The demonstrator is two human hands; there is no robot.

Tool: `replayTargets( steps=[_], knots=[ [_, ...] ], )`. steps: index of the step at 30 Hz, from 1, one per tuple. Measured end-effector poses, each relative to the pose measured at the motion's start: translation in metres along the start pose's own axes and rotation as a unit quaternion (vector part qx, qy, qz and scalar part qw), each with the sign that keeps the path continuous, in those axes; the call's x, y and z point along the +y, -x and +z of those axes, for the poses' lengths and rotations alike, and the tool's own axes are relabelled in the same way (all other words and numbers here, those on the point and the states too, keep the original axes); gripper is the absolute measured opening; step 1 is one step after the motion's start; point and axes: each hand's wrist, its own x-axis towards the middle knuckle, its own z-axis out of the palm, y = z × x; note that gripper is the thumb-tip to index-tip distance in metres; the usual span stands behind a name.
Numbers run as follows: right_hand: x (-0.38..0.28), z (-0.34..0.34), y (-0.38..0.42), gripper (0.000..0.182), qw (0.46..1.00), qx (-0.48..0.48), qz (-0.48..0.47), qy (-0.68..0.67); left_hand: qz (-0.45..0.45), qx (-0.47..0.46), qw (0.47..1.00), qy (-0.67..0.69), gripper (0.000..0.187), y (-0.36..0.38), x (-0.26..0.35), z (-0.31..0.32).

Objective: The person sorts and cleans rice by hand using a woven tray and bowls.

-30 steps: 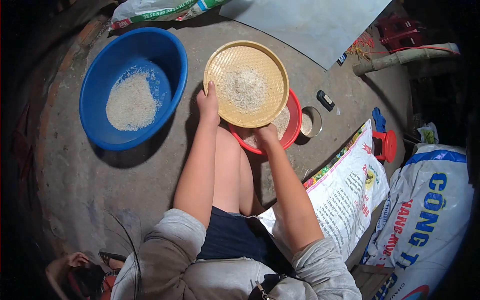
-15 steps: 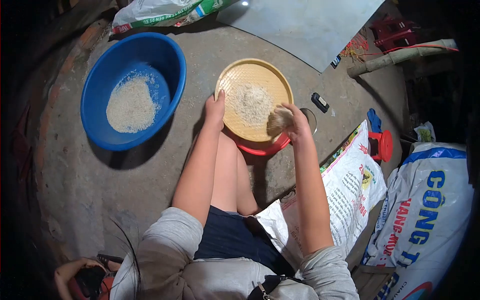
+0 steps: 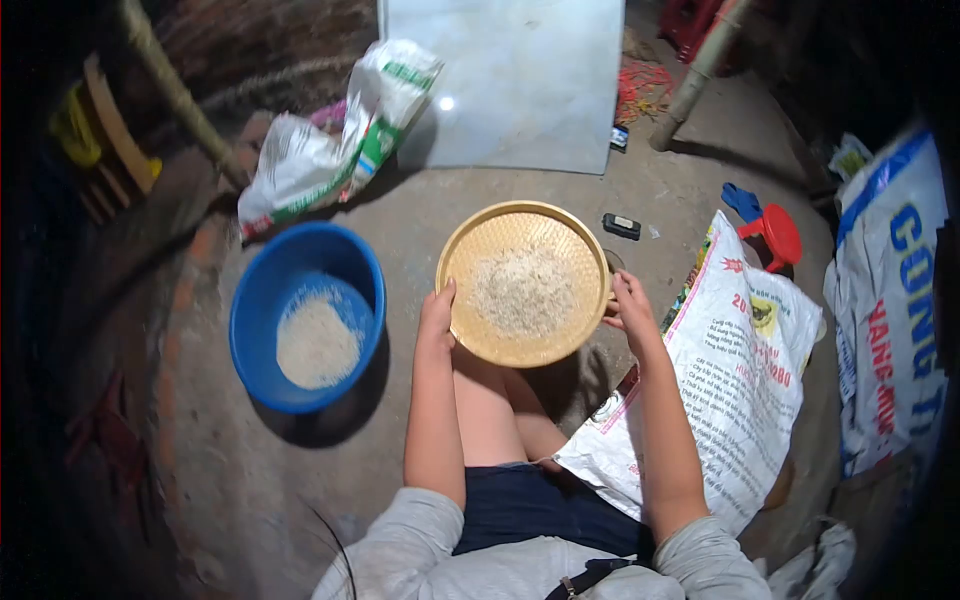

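A round yellow tray with a woven pattern is held out in front of me over my knees. A heap of pale grain lies in its middle. My left hand grips the tray's left rim, thumb on top. At the right rim, my right hand has its fingers closed round the edge; part of them is hidden behind it. A round-rimmed object partly shows behind the tray, just above my right hand. To the left stands a blue basin with pale grain inside.
A printed white sack lies beside my right arm, with a red stool beyond it. A small black object is on the floor. Farther off are a grey board, a white-green sack and a bamboo pole.
My right hand has left the brownish thing it held over the tray and now grips the right rim. The tray is raised off the red object beneath it. My view has shifted.
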Motion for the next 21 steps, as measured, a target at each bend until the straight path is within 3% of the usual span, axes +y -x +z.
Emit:
replayTargets(
  steps=[1,2,4,6,9,11,13,14,18,20,21],
  knots=[
    [-0.018,-0.010,0.014,0.052,0.982,-0.084,0.116,-0.127,-0.010,-0.028,1.000,-0.008,0.035,0.013,0.011,0.012],
    [-0.005,-0.019,0.009,0.054,0.972,-0.115,0.069,-0.191,-0.006,-0.042,0.999,-0.024,0.035,0.021,0.017,0.028],
    [-0.004,-0.055,0.004,0.051,0.957,-0.113,0.075,-0.258,-0.002,-0.099,0.992,-0.078,0.034,0.040,0.019,0.062],
    [-0.022,-0.083,0.012,0.041,0.908,-0.124,0.071,-0.393,-0.002,-0.106,0.989,-0.103,0.033,0.066,0.023,0.092],
    [-0.038,-0.093,0.027,0.036,0.890,-0.172,0.037,-0.421,0.023,-0.106,0.982,-0.156,0.031,0.071,0.021,0.094],
    [-0.003,-0.067,0.023,0.036,0.933,-0.100,0.052,-0.341,0.020,-0.158,0.981,-0.113,0.027,0.064,0.038,0.071],
    [-0.030,-0.039,0.055,0.034,0.903,-0.111,0.079,-0.406,0.031,-0.140,0.988,-0.054,0.035,0.083,0.061,0.066],
    [-0.034,-0.040,0.060,0.030,0.905,-0.120,0.071,-0.402,0.056,-0.130,0.986,-0.087,0.036,0.085,0.060,0.066],
    [-0.018,-0.112,0.026,0.025,0.931,-0.131,0.034,-0.338,0.157,-0.089,0.959,-0.217,0.043,0.116,0.019,0.112],
    [-0.030,-0.145,0.032,0.035,0.884,-0.165,0.039,-0.437,0.166,-0.068,0.953,-0.245,0.044,0.115,0.002,0.122],
    [-0.025,-0.149,0.032,0.035,0.885,-0.164,0.036,-0.435,0.192,-0.081,0.940,-0.271,0.044,0.115,0.000,0.127]
  ],
)
